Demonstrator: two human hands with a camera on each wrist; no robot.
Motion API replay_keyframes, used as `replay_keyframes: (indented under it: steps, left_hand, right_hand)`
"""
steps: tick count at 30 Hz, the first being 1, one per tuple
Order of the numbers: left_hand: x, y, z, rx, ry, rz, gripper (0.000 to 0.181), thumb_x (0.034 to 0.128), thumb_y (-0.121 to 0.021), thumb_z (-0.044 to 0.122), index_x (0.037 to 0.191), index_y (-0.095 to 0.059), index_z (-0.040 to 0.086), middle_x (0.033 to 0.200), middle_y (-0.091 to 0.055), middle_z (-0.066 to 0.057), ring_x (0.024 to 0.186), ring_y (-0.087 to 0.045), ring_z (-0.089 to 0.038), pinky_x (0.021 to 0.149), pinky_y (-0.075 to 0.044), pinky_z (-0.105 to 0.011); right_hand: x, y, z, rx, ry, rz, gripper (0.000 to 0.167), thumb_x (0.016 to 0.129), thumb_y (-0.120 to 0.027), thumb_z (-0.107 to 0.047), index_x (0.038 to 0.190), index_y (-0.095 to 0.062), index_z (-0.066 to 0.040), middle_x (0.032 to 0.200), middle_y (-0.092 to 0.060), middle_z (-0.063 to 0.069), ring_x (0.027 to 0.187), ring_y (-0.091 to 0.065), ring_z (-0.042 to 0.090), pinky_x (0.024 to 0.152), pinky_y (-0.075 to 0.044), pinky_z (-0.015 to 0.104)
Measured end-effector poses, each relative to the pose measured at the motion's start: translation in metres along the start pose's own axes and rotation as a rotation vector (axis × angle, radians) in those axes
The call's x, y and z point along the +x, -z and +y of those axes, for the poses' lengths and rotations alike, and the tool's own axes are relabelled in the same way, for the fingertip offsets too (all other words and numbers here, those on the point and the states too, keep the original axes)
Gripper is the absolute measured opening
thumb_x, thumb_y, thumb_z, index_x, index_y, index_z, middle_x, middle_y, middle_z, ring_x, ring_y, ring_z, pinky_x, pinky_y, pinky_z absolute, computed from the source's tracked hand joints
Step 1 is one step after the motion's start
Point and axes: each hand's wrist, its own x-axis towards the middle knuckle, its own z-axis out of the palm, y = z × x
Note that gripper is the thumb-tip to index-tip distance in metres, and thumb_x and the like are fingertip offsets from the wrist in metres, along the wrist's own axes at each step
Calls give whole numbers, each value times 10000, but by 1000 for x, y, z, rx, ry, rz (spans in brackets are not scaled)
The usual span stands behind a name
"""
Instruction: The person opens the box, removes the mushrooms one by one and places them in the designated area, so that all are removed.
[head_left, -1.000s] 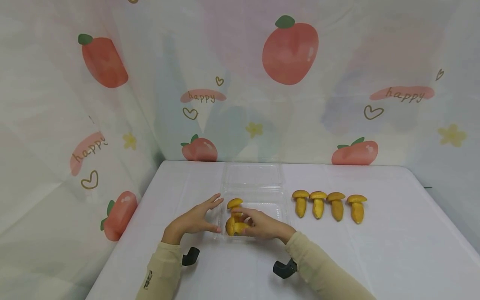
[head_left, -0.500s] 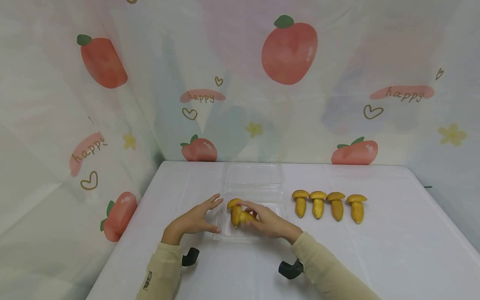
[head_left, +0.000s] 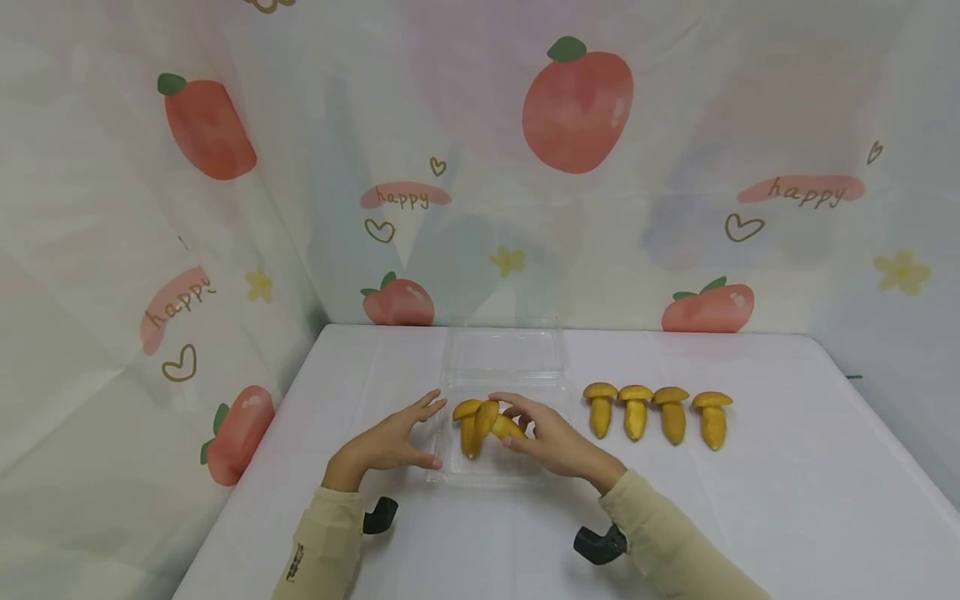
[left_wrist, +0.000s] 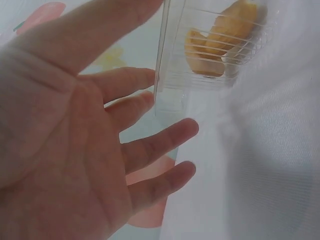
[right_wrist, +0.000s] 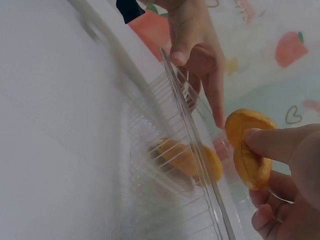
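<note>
A yellow mushroom (head_left: 487,417) is pinched between the thumb and fingers of my right hand (head_left: 551,437). In the right wrist view, this mushroom (right_wrist: 251,167) is above the rim of a clear plastic box (head_left: 510,480). Inside the box, at its left side, lies a second yellow mushroom (head_left: 470,437), seen through the ribbed wall in the left wrist view. My left hand (head_left: 390,435) is at the box's left edge, fingers spread and mostly straight. Its thumb and some fingertips are close to the rim; whether they touch it I cannot tell.
Several more yellow mushrooms (head_left: 635,414) lie in a row on the white table (head_left: 787,500), right of the box. The box's clear lid (head_left: 506,350) is folded back toward the fruit-printed backdrop (head_left: 637,208). A black wrist mount (head_left: 600,546) sits under each forearm.
My right hand has moved right and slightly away from me, carrying the pinched mushroom off the front of the box. The mushroom lying inside now shows more fully. My left hand has stayed put.
</note>
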Motion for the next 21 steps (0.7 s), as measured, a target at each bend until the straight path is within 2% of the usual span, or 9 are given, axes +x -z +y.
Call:
replay_keyframes:
  steps: [6, 21]
  left_hand:
    - [0, 0, -1, -9, -13, -16, 975, 818, -855, 263, 1605, -296, 130, 1717, -164, -69, 1549, -255, -387, 1204, -267, -652]
    - [-2, 1, -1, -21, -27, -9, 976, 812, -861, 229, 1601, -299, 108, 1719, -150, -76, 1565, -205, -382, 1212, -251, -647]
  right_hand:
    - [-9, 9, -1, 0, -21, 26, 599, 960, -690, -148, 1510, -452, -158, 1271, -658, 110, 979, -573, 186, 737, -476, 227]
    - [-35, 30, 3, -13, -76, 93, 610, 946, -715, -169, 1501, -462, -150, 1240, -660, 111, 966, -567, 188, 742, -456, 223]
